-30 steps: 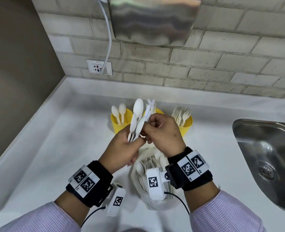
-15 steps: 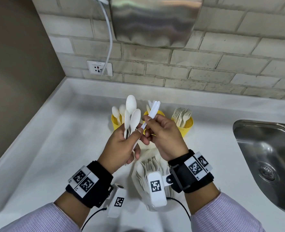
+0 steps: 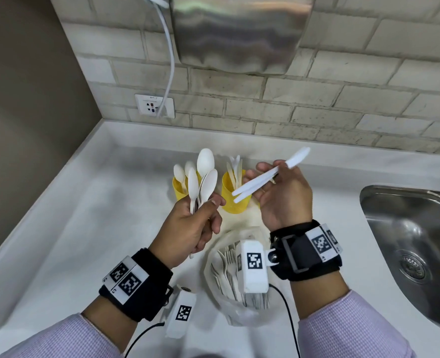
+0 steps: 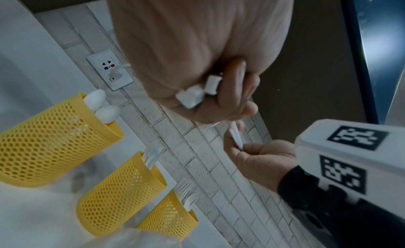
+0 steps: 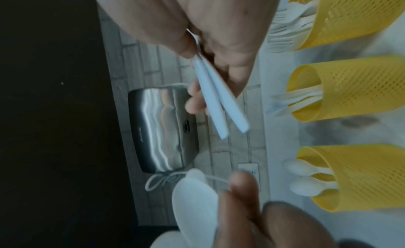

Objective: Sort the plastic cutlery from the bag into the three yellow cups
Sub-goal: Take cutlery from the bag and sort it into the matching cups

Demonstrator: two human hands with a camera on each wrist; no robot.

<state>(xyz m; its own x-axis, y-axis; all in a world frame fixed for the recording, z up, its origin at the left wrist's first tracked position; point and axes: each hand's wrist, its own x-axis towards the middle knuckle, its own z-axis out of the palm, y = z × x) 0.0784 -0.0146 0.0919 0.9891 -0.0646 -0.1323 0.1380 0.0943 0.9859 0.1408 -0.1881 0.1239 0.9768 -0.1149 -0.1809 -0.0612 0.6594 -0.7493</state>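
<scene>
Above the counter (image 3: 58,228), left hand (image 3: 187,228) grips spoons (image 3: 203,179), right hand (image 3: 283,197) pinches two knives (image 3: 265,177); sorted handfuls apparently await dropping into matching yellow cups (image 3: 230,197).

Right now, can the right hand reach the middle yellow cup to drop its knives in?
Probably yes. The right hand pinches two knives just beside the middle cup, and nothing stands between them.

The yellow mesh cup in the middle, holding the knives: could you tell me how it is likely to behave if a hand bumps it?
The middle yellow cup looks thin, perforated plastic, so probably very light. It stands tall on a smooth white counter, so a bump would likely slide or tip it. The knives standing above its rim may make it somewhat top-heavy.
</scene>
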